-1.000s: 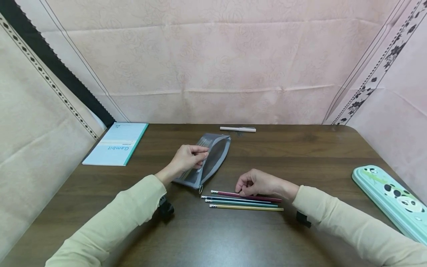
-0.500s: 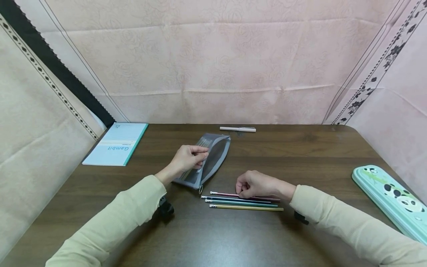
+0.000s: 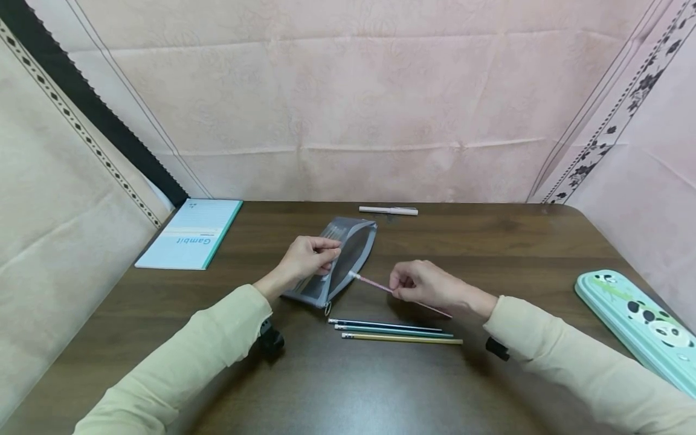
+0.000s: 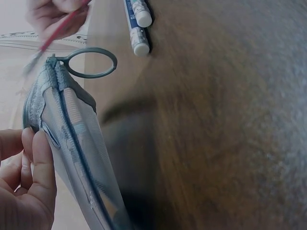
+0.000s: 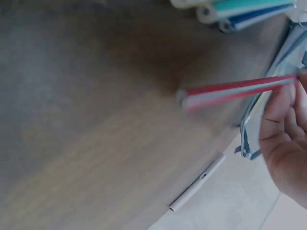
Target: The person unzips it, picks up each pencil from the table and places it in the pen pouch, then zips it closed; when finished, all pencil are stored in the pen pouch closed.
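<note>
A grey zippered mesh pencil pouch (image 3: 310, 290) stands with its mouth gaping to the right. My left hand (image 3: 307, 257) pinches the pouch's near-left rim between thumb and fingers. In my right hand (image 3: 426, 283) a red pencil (image 5: 240, 92) is pinched near its middle, lifted off the table and tilted. Its eraser end points at the pouch's opening, close to the rim. Below lie a dark blue pencil (image 3: 370, 324), a teal pencil (image 3: 402, 331) and a yellow pencil (image 3: 405, 339), side by side. The left wrist view shows the pouch's zipper ring (image 4: 91, 62) close up.
A white pen (image 3: 388, 211) lies near the table's back edge. On the left is a light blue notebook (image 3: 187, 235); on the right, a mint panda pencil case (image 3: 641, 329). Cloth hangs behind the wooden table (image 3: 348, 386).
My right hand has raised the red pencil from beside the other pencils and moved it up and away, its eraser end swinging toward the pouch. The left hand and pouch have stayed put.
</note>
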